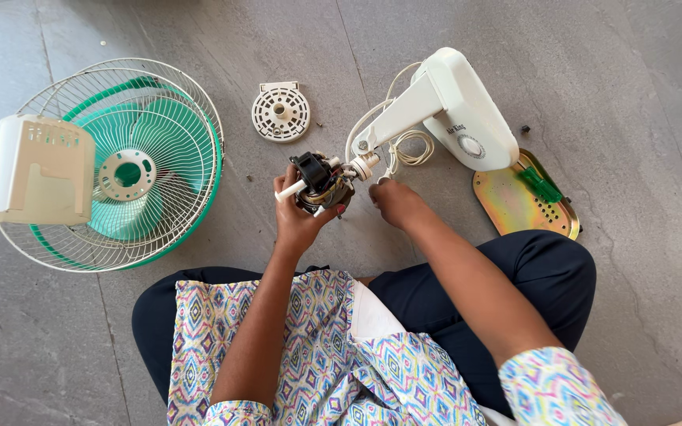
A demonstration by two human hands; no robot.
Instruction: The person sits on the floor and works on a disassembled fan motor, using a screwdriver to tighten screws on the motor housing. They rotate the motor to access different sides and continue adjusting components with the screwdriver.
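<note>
Just above the person's lap, held off the grey stone floor (641, 95), sits the bare fan motor (322, 183): black top part, copper windings, a white shaft sticking out to the left. Left hand (300, 211) cups the motor from below, fingers (284, 183) wrapped around its side and closed firmly on it. Right hand (395, 202) rests just right of the motor, at the white neck joint (365, 166); knuckles face the camera and the fingertips are hidden, so whether they pinch anything cannot be told.

Motor remains joined at that neck to the white fan stand body (455, 110), which lies tilted on the floor with its round dial facing up. White power cord (408, 150) loops beside the neck, between stand and right hand. A brass-coloured base plate (515, 207) lies under and just right of the stand, with a green-handled screwdriver (540, 186) lying on it.

Above the motor, apart from it, a small round white vented cover (280, 112) lies flat. Well to the left: wire fan guard (163, 118) lying face up, green blade (159, 197) inside it, and a cream motor housing (39, 170) resting on its left edge.

Person sits cross-legged, dark trousers (550, 276), patterned shirt (317, 355).
</note>
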